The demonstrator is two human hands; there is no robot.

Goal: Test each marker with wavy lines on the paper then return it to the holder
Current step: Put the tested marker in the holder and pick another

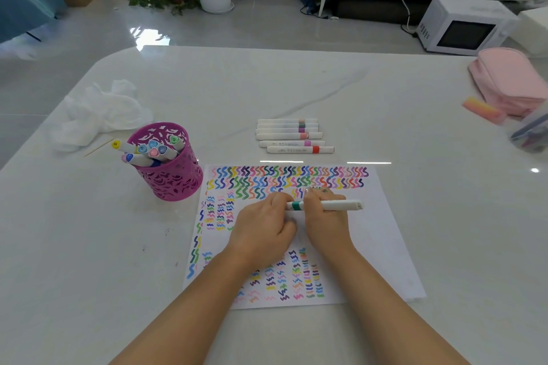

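Note:
A white marker with a green band (341,205) lies level over the paper (382,234), held between both hands. My right hand (324,218) grips its barrel; my left hand (264,224) closes on its left end at the cap. The paper is covered with rows of coloured wavy lines. A purple cut-out holder (170,178) stands left of the paper with several markers in it. Several more white markers (292,136) lie in a row beyond the paper.
A crumpled white cloth (98,112) and a thin wooden stick (99,147) lie behind the holder. At the far right are a pink pouch (510,80), a pink-orange eraser (482,108) and a clear container of pens (530,133). A microwave (462,27) sits on the floor.

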